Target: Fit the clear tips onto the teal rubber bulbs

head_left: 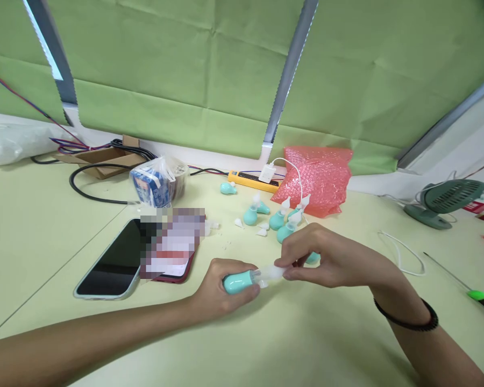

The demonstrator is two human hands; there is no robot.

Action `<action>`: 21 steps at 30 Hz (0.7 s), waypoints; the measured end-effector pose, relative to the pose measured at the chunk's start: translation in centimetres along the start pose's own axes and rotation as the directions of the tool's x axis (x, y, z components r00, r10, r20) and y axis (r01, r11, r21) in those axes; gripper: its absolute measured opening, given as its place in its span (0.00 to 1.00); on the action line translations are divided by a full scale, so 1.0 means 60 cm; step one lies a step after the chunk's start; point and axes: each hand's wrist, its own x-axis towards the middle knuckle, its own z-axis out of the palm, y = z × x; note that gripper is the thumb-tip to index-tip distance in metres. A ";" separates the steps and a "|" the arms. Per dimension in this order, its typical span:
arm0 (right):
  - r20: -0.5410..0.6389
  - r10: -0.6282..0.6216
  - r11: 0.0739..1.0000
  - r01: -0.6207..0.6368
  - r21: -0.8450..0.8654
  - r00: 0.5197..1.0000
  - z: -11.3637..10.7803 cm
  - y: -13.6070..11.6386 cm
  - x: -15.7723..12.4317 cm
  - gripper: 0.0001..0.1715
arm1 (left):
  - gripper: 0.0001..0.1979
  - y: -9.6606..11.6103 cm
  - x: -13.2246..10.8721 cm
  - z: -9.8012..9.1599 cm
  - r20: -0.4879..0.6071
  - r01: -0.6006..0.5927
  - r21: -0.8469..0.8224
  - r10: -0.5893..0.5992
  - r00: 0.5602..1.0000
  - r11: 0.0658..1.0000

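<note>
Within the left grip [214, 290], teal bulb [237, 282] clamped, white tip [271, 272] pinched by right grip [326, 258]

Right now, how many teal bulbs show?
8: one teal bulb in the left hand, one by the yellow power strip, five near the pink bubble wrap, one partly behind the right hand; more may be hidden.

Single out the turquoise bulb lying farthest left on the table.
The turquoise bulb on its side by the left end of the yellow power strip. It lies apart; the others on the table are clustered farther right, toward the right hand.
</note>
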 end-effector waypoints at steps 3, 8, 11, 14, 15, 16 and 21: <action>-0.005 -0.012 0.997 0.013 0.071 1.000 0.011 0.008 0.009 0.08 | 0.09 0.002 -0.002 0.000 0.022 0.004 0.012 -0.005 1.000 1.000; -0.046 -0.022 0.984 0.030 0.176 0.999 0.010 0.017 0.009 0.09 | 0.10 0.001 -0.003 0.000 0.007 0.026 0.019 -0.026 1.000 0.999; -0.062 -0.010 0.968 0.026 0.250 0.998 0.010 0.023 0.011 0.09 | 0.10 0.002 -0.002 0.000 -0.005 0.042 0.015 -0.042 0.999 0.999; -0.058 0.010 0.947 0.009 0.322 0.998 0.012 0.035 0.016 0.09 | 0.09 0.002 -0.002 0.000 -0.011 0.073 0.000 -0.073 0.997 0.997; -0.047 0.021 0.939 -0.003 0.345 0.999 0.013 0.040 0.018 0.09 | 0.09 0.002 -0.002 0.000 -0.011 0.080 0.002 -0.080 0.997 0.997; -0.032 0.035 0.930 -0.021 0.367 0.999 0.015 0.045 0.021 0.09 | 0.09 0.002 -0.002 0.000 -0.013 0.082 0.011 -0.082 0.997 0.997; 0.044 0.097 0.843 -0.105 0.528 0.994 0.026 0.071 0.031 0.11 | 0.09 -0.001 -0.004 0.003 -0.068 0.064 0.086 -0.059 0.996 0.994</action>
